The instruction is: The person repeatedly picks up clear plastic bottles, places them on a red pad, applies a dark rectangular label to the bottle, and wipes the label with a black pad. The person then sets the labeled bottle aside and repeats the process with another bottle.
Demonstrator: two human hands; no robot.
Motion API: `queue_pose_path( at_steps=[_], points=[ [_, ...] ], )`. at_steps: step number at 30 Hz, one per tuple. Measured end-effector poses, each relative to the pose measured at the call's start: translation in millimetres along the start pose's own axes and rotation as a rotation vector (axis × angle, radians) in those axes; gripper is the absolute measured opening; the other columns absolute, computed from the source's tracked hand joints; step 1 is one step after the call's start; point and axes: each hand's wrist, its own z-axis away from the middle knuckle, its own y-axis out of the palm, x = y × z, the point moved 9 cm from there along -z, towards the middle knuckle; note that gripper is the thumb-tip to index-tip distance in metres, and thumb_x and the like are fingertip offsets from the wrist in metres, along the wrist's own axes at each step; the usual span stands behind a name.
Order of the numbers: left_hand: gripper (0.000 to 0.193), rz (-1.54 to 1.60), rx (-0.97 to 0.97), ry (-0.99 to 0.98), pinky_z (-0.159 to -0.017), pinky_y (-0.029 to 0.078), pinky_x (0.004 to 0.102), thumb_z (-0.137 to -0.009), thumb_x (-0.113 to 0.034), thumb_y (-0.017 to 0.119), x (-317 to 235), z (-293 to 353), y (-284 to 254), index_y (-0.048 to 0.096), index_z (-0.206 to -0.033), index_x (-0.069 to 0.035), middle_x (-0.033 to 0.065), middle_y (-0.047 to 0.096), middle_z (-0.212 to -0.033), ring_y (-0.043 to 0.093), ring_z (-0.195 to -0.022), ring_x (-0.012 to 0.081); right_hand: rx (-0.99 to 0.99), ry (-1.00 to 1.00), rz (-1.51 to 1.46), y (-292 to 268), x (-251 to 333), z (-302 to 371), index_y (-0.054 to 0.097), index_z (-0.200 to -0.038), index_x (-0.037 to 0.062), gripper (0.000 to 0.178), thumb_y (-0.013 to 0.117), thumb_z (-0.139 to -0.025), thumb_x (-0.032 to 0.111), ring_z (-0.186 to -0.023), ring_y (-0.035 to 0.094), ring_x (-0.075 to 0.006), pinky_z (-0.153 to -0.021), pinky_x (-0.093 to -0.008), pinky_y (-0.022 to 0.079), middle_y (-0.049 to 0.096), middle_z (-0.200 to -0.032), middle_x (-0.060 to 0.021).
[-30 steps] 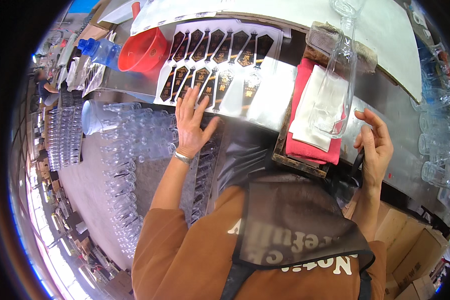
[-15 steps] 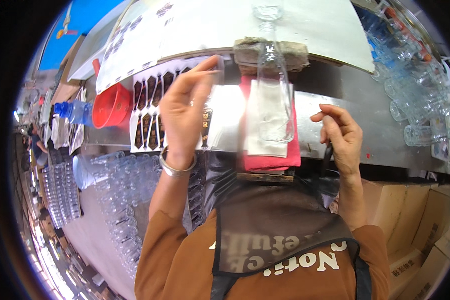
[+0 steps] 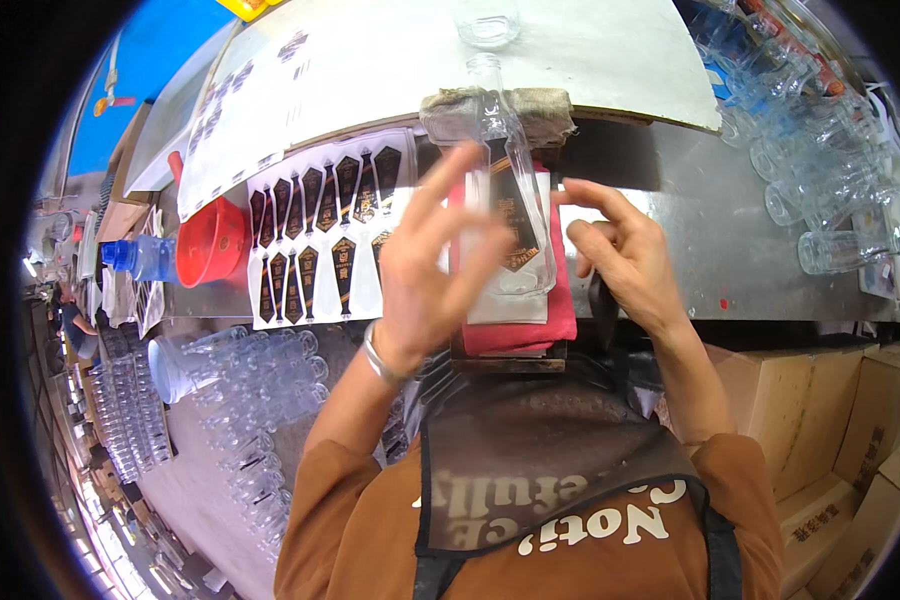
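Spreads left hand (image 3: 445, 260), too blurred to tell contact, with bottle (image 3: 536, 262) just right; half-curls right hand (image 3: 625, 258) beyond, cannot tell grip.

Shirt: brown fabric upper garment (image 3: 570, 577), short-sleeved
Marking: large white rounded lettering (image 3: 620, 525) across the chest, partly veiled
Overlay: dark translucent mesh panel (image 3: 540, 430), black edging
Straps: two black fabric bands (image 3: 722, 560), one toward each shoulder
Left hand (image 3: 435, 265): ungloved; smooth silver-coloured bangle (image 3: 376, 358) at wrist
Right hand (image 3: 625, 260): ungloved
Lap: glossy black material (image 3: 436, 393), partly hidden
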Motion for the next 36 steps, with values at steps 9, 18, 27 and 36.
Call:
queue_pose_path(
  at_steps=[9, 18, 27, 36],
  points=[
    [0.055, 0.08, 0.048, -0.14, -0.092, 0.056, 0.038, -0.087, -0.013, 0.074, 31, -14, 19, 0.059, -0.139, -0.009, 0.02, 0.044, -0.149, 0.058, -0.124, 0.0307, 0.076, -0.054, 0.258, 27, 1, -10, 0.043, -0.143, -0.0103, 0.066, 0.071, -0.093, 0.023, -0.066, 0.06, -0.006, -0.067, -0.0249, 0.05, 0.065, -0.126, -0.0157],
    [0.056, 0.071, 0.077, -0.156, -0.095, 0.057, 0.0385, -0.09, -0.017, 0.074, 36, -11, 20, 0.056, -0.143, -0.01, 0.016, 0.043, -0.152, 0.054, -0.13, 0.0287, 0.078, -0.051, 0.215, 29, 2, -8, 0.042, -0.144, -0.0083, 0.065, 0.072, -0.092, 0.017, -0.067, 0.06, -0.0045, -0.064, -0.0242, 0.05, 0.062, -0.129, -0.0163],
    [0.077, 0.775, 0.064, -0.566, -0.112, 0.041, 0.0398, -0.093, -0.005, 0.068, 52, 39, 45, 0.023, -0.155, 0.007, 0.0253, 0.043, -0.149, 0.047, -0.137, 0.0299, 0.055, -0.007, 0.029, 25, -14, -1, 0.047, -0.141, -0.0078, 0.064, 0.069, -0.095, 0.029, -0.076, 0.063, -0.0127, -0.074, -0.0276, 0.051, 0.066, -0.124, -0.0199],
    [0.077, 0.82, 0.061, -0.553, -0.113, 0.04, 0.0391, -0.093, 0.001, 0.066, 50, 43, 45, 0.022, -0.156, 0.006, 0.026, 0.041, -0.151, 0.047, -0.137, 0.0293, 0.089, 0.023, 0.17, 29, -9, 1, 0.042, -0.146, -0.0078, 0.063, 0.068, -0.097, 0.022, -0.092, 0.067, -0.0125, -0.075, -0.0242, 0.052, 0.061, -0.131, -0.0209]
  ],
)
